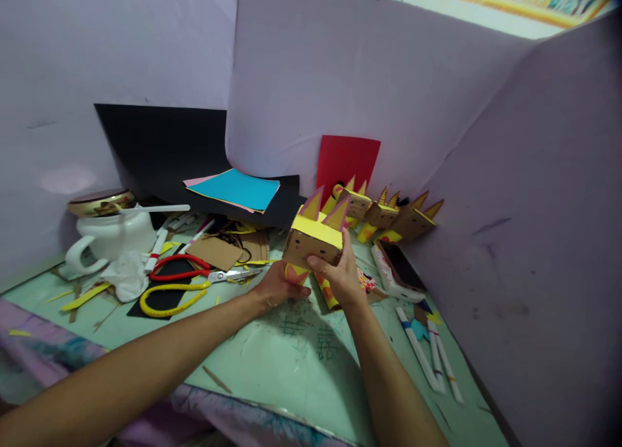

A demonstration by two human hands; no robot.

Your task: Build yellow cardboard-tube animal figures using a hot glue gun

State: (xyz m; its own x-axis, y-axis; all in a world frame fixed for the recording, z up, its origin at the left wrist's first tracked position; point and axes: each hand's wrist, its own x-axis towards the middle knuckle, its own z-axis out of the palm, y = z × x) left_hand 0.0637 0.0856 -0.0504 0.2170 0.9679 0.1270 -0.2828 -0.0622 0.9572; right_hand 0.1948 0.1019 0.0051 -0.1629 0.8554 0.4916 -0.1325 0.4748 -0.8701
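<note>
A small cardboard figure (313, 240) with a yellow top, two pointed pink-edged ears and dots drawn on its front is held up over the middle of the table. My right hand (343, 275) grips the box-shaped head from its right side, thumb on the front. Below the head, my left hand (279, 288) is wrapped round a yellow leg (296, 274) with a pink pattern. Another yellow tube (328, 293) shows between my hands.
Red-and-yellow scissors (216, 276), a white mug (114, 233) and a crumpled tissue (127, 275) lie left. Similar figures (383, 214) stand behind, by red paper (347, 162). At right are a phone (401, 265) and markers (418, 350); blue paper (238, 188) lies at the back.
</note>
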